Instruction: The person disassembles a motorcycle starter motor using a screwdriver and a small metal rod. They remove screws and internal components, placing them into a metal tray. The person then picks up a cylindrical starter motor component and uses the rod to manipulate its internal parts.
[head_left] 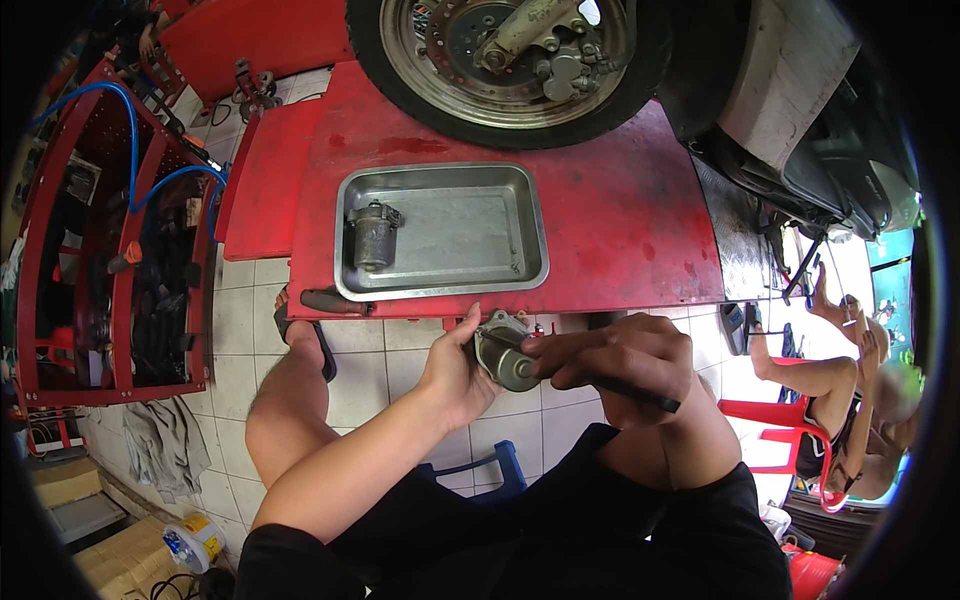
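Observation:
My left hand (457, 368) is closed around a grey metal starter motor (507, 359), held just off the near edge of the red lift platform. My right hand (625, 362) grips a slim tool with a black handle (648, 394). Its fingers reach the motor's right side, and they hide the tool's working end. Beyond my hands, a shallow steel tray (455, 290) rests on the platform. A second cylindrical starter motor (375, 240) stands at the tray's left side, with a few tiny pieces near its right end.
A scooter's front wheel (510, 135) stands on the red platform (620, 230) behind the tray. On the left is a red tool cart (120, 330) with a blue hose (135, 130). A blue stool (505, 470) is below me. Another person sits on a red chair (765, 425) at right.

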